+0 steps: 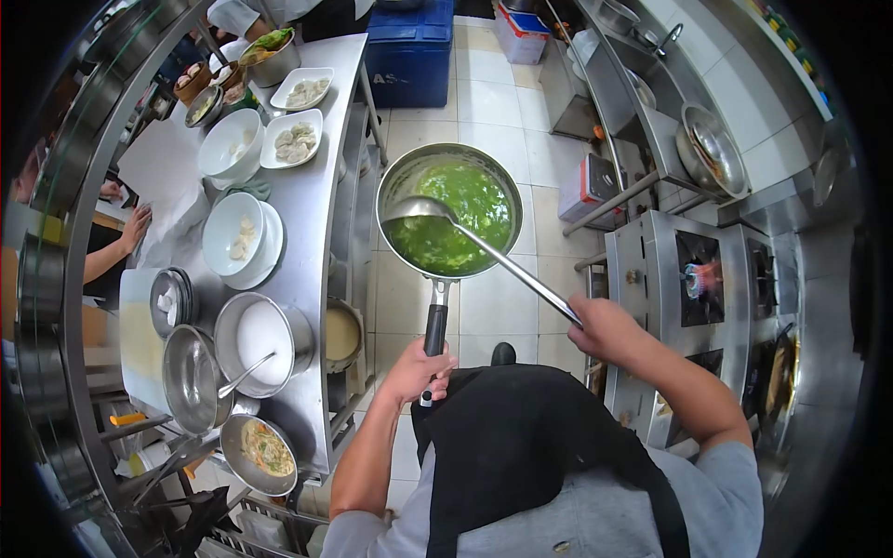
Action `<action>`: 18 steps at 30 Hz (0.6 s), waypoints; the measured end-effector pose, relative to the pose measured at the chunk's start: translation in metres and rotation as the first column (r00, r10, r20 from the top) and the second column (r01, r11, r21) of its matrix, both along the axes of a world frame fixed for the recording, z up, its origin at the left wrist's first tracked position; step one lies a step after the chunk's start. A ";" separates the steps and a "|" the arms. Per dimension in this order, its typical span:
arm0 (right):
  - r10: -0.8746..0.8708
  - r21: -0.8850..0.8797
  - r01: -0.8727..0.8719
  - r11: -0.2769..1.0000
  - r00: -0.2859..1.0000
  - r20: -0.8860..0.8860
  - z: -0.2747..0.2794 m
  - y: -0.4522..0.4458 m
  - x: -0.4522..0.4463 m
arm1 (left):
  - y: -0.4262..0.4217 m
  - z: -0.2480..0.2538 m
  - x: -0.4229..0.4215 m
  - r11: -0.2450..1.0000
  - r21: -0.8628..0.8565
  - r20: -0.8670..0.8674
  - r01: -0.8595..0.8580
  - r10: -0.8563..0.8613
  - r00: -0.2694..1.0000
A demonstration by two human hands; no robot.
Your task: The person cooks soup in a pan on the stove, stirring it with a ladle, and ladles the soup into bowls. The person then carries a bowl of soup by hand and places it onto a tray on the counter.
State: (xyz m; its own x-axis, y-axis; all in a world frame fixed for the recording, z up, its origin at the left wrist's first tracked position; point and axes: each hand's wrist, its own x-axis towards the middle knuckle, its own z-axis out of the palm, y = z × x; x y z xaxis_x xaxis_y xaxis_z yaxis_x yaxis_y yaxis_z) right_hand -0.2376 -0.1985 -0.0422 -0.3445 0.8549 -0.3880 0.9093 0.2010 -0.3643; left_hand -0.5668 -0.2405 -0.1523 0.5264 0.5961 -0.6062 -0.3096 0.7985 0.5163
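Overhead, a narrow kitchen aisle with a white tiled floor (493,98) runs between a steel table (312,219) on the left and a stove (656,270) on the right, where 1 burner shows a flame (704,280). Out over the floor, with no surface seen supporting it, is a round pan (451,277) of green liquid (474,200). The person's left hand (414,372) is closed around the black handle (434,330), near its end; with the weight so far forward, a tired or turning wrist could tip the pan and spill liquid, possibly hot, onto the tiles or the dark shoe (503,354) below. A long metal ladle (521,267) slants across the pan, its bowl just inside the left side. The right hand (605,330) has its fingers wrapped around the ladle's far end, so a small slip there could swing the bowl widely, knock the rim or splash. Drips would probably make the tiles slick. Smallest of all, the flame appears to have no pot over it; a sleeve or cloth straying close could catch.
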 end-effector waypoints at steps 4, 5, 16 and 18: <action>-0.072 -0.068 0.072 0.995 0.997 0.009 0.021 -0.029 0.017 | 0.002 0.003 0.003 1.000 -0.008 -0.004 0.006 -0.006 1.000; -0.076 -0.069 0.077 0.995 0.997 0.011 0.027 -0.039 0.020 | 0.002 0.005 0.003 1.000 -0.008 -0.002 0.011 -0.011 1.000; -0.510 -0.021 0.513 0.858 0.849 -0.137 0.054 -0.075 0.022 | 0.008 -0.002 0.011 0.996 0.031 -0.030 0.080 -0.079 0.996; -0.538 -0.041 0.539 0.841 0.827 -0.165 0.053 -0.076 0.020 | 0.009 -0.004 0.011 0.995 0.030 -0.023 0.090 -0.089 0.996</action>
State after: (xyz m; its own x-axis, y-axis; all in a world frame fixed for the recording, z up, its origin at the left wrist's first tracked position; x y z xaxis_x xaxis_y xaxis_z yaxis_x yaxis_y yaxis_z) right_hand -0.2172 -0.2743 0.0105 0.1134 0.9257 -0.3608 0.8017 -0.2998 -0.5172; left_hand -0.5555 -0.2312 -0.1565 0.5654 0.5656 -0.6003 -0.2257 0.8062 0.5469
